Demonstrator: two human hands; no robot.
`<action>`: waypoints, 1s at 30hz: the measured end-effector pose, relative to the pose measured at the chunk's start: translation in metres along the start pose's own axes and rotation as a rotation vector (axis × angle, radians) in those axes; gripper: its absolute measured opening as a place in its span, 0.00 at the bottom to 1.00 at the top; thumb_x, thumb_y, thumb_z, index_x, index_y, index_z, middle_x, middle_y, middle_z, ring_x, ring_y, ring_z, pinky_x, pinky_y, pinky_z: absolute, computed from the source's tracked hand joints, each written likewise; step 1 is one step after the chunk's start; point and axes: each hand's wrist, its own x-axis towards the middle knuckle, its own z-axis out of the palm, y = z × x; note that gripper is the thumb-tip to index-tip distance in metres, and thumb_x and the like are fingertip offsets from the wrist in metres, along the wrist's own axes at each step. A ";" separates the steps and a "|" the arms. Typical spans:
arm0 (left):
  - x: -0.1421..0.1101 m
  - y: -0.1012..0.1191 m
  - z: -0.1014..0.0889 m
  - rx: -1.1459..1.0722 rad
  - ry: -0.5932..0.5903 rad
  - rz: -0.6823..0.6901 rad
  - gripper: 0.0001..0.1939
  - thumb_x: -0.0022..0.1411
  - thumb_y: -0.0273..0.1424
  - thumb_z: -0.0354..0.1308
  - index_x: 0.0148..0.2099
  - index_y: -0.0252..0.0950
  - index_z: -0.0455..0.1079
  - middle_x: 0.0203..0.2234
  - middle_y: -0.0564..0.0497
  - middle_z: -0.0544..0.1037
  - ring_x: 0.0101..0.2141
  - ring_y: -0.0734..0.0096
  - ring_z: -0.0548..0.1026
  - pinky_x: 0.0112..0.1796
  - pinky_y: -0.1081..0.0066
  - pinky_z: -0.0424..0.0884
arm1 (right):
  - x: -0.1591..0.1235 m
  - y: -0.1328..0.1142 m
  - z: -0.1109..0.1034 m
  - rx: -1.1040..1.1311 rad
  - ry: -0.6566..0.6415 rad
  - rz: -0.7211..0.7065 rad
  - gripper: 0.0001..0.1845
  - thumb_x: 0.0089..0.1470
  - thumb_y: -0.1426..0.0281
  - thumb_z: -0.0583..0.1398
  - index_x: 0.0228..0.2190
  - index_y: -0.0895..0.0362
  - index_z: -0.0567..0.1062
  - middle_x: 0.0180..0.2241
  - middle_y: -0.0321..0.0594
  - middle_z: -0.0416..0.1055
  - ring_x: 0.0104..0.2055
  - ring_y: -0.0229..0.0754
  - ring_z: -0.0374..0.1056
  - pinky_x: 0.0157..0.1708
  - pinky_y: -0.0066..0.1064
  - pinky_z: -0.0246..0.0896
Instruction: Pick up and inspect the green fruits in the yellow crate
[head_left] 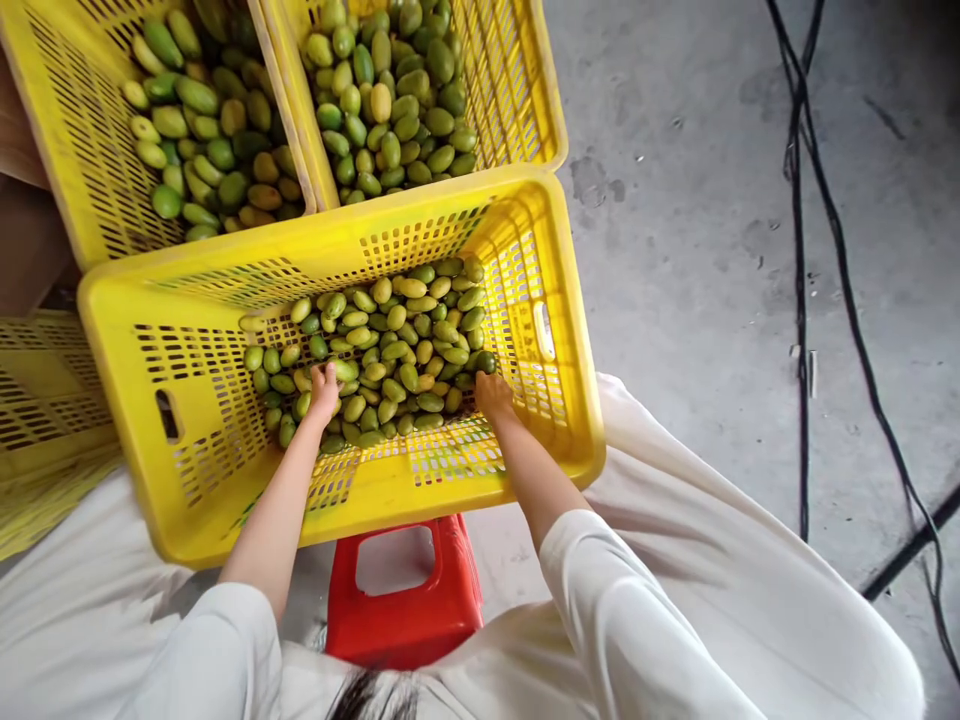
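A yellow plastic crate (517, 480) with slotted walls stands in front of me, its floor largely covered with small oval green and yellowish fruits (409, 376). On the left side of the pile, my left hand (324, 395) has its fingers closed at a light green fruit (346, 370). My right hand (493, 395) reaches to the right end of the pile. Its fingers are curled and partly hidden, against a dark green fruit (486, 362).
Behind it, two more yellow crates (71, 130) (514, 70) hold larger heaps of similar fruits. A red plastic stool (405, 625) is under the near edge. Black cables (799, 300) run over the grey concrete floor (675, 250) at right. Another yellow crate (52, 400) is at left.
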 end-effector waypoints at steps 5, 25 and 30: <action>-0.021 0.002 -0.014 -0.290 0.091 -0.181 0.24 0.62 0.59 0.53 0.36 0.43 0.63 0.26 0.50 0.69 0.33 0.64 0.75 0.32 0.64 0.73 | -0.001 -0.004 0.000 0.022 0.042 -0.012 0.25 0.68 0.78 0.48 0.62 0.59 0.66 0.64 0.65 0.62 0.63 0.57 0.67 0.61 0.49 0.62; -0.138 0.050 -0.012 -0.597 0.022 -0.329 0.29 0.69 0.46 0.33 0.27 0.37 0.65 0.08 0.55 0.57 0.08 0.75 0.51 0.11 0.76 0.45 | -0.017 -0.020 -0.025 -0.111 -0.117 -0.169 0.33 0.46 0.83 0.70 0.54 0.63 0.72 0.54 0.63 0.73 0.60 0.66 0.70 0.54 0.48 0.69; -0.174 0.076 -0.024 -0.665 -0.149 -0.280 0.35 0.71 0.50 0.30 0.27 0.35 0.67 0.09 0.54 0.58 0.08 0.76 0.53 0.11 0.76 0.49 | -0.050 -0.049 -0.072 0.267 -0.237 -0.355 0.34 0.41 0.74 0.76 0.51 0.59 0.74 0.46 0.54 0.77 0.51 0.61 0.75 0.49 0.49 0.74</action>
